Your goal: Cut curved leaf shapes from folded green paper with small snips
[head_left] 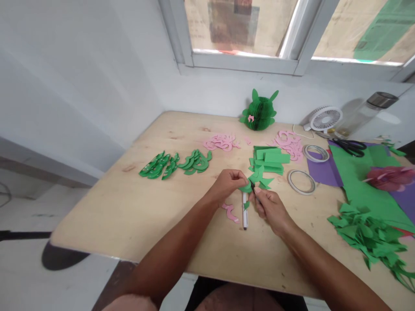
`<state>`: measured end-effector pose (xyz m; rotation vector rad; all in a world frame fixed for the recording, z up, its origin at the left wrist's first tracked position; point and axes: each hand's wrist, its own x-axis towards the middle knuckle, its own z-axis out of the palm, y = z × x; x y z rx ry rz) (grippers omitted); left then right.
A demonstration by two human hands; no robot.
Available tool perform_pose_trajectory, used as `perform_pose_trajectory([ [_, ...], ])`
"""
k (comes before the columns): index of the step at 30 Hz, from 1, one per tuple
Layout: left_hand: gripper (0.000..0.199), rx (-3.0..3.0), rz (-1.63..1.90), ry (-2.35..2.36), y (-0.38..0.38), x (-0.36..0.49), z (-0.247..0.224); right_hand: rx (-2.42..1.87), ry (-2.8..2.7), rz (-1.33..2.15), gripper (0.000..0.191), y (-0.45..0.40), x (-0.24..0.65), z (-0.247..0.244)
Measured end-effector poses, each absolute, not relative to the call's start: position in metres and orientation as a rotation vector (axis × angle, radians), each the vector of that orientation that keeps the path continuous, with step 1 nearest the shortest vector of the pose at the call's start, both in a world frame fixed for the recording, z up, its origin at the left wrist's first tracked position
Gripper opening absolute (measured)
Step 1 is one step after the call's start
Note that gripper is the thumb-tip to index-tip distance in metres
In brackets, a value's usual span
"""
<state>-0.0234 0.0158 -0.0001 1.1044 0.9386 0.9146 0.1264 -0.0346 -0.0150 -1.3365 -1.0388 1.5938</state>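
My left hand [229, 185] pinches a small green paper piece [245, 188] above the middle of the table. My right hand [270, 208] is closed on small dark scissors [253, 187], whose blades meet the edge of that piece; the handles are mostly hidden by my fingers. Beneath the hands lies a white marker [245, 218] with a green scrap on it. A curved pink paper cutout [231, 214] is to the marker's left. Just beyond my fingers are loose green scraps [265, 182] and a stack of green paper rectangles [270, 160].
Green cutouts [196, 162] and pink cutouts [221, 141] lie at the left and back. A green paper figure [259, 114] stands by the wall. Tape rolls [301, 190], black scissors [350, 147], a white fan [325, 119] and a scrap heap [366, 233] occupy the right.
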Motion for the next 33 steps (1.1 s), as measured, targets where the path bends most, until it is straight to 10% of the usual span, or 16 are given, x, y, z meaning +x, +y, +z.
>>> perform_pose_trajectory([
  [33, 0.012, 1.139, 0.911, 0.935, 0.0143, -0.0225, 0.0021, -1.302, -1.036, 1.593, 0.043, -0.0358, 0.126, -0.0192],
])
